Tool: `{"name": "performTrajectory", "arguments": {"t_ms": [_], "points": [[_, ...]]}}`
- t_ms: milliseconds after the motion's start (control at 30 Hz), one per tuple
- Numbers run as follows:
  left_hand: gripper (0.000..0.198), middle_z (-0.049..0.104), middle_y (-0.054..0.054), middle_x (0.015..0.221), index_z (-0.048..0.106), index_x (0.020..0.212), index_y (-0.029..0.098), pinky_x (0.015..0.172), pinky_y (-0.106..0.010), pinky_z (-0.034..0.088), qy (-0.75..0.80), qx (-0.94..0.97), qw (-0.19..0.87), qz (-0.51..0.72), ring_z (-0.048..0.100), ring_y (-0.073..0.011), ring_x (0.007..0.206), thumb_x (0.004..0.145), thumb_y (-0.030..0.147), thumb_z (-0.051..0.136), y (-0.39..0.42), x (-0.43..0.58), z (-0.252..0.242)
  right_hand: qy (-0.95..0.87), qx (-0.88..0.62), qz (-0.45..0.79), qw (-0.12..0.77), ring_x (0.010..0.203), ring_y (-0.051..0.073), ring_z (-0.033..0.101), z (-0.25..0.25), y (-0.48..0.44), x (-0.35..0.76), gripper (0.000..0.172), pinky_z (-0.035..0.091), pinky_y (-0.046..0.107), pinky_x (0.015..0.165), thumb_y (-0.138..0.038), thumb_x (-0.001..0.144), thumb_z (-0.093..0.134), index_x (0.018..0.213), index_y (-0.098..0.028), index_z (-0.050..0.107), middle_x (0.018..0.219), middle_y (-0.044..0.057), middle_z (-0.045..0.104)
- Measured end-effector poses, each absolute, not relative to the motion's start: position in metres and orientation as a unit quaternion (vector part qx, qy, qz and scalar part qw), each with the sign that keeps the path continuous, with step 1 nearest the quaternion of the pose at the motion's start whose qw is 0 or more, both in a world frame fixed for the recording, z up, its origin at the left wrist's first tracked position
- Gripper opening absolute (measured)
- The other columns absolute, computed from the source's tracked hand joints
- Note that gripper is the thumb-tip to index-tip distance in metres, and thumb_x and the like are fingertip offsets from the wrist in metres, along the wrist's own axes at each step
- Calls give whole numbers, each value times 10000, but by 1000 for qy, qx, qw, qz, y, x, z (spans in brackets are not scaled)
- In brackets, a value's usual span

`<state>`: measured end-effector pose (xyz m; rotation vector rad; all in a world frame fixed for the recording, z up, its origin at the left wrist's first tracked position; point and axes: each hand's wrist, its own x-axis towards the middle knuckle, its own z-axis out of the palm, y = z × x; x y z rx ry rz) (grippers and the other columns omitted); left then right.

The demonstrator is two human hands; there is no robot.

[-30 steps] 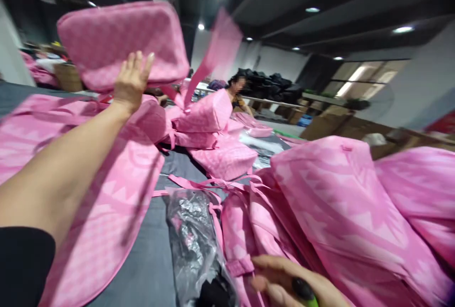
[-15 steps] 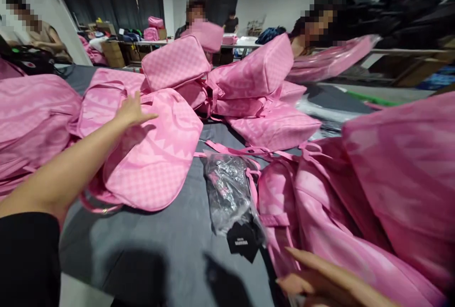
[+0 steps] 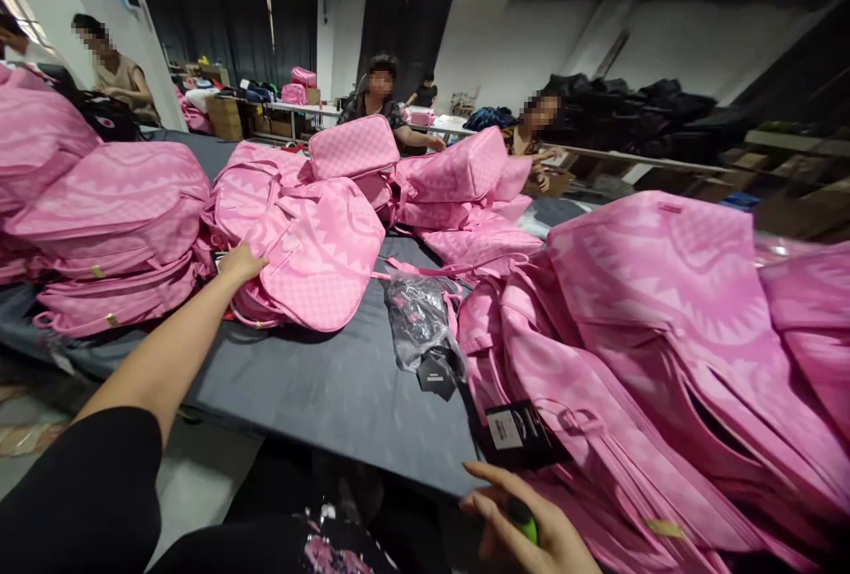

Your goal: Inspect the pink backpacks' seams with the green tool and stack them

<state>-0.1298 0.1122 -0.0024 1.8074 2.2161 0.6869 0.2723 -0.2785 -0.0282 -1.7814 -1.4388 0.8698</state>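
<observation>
My left hand [image 3: 240, 264] reaches across the grey table [image 3: 319, 388] and rests against the near edge of a pink patterned bag [image 3: 319, 255]; its fingers are mostly hidden behind the bag. My right hand [image 3: 531, 530] sits low at the table's front edge, fingers curled around a small green and black object [image 3: 523, 519]. Just above it lies a black hang tag [image 3: 514, 432] on a pile of pink bags [image 3: 651, 352]. A crumpled clear plastic wrapper [image 3: 418, 321] with a black tag lies mid-table.
More pink bags are stacked at the left [image 3: 112, 220] and at the table's far end [image 3: 452, 180]. Three people [image 3: 382, 104] sit or stand beyond the table. Cardboard boxes [image 3: 226, 113] and dark bundles [image 3: 637, 113] line the back of the room.
A second ago my left hand was raised under a pink bag in the air; it has since dropped onto the bag lying on the table. The camera tilted down and back.
</observation>
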Motion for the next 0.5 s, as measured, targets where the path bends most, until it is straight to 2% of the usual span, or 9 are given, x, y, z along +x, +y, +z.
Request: {"name": "performTrajectory", "arguments": {"t_ms": [67,133,300,400,500], "points": [[492,627,-155,1313,580,1296,121,1041,-506,494,760,603,79,230,606,-283,1222,936,454,619,104,-124,0,-564,-677,336,332,591,201,701,-43,-278,264,664,592,339,666,-722,831,579,1206,-187,694,835,78,761],[408,621,-113,1303,602,1260,149,1046,-510,495,757,606,60,237,603,-250,1205,957,423,602,95,-120,5,-597,-658,338,312,577,198,695,-55,-274,253,648,570,334,652,-701,839,570,1197,-176,696,831,72,748],[364,631,-93,1270,621,1220,158,1023,-492,514,733,621,50,274,611,-239,1180,947,398,627,78,-132,25,-641,-624,349,279,573,183,692,-78,-262,237,543,538,307,627,-605,878,545,1184,-185,702,842,47,722],[367,632,-91,1267,617,1227,162,1007,-479,526,718,617,64,315,618,-231,1163,952,405,618,67,-151,31,-628,-624,352,304,592,194,700,-86,-248,240,554,551,330,677,-601,854,573,1183,-171,687,858,56,734],[391,628,-89,1263,594,1262,161,955,-448,558,699,605,85,370,636,-221,1112,959,408,607,43,-163,24,-601,-629,323,373,646,218,717,-94,-226,242,581,570,361,716,-611,830,592,1181,-156,677,918,94,749]]}}
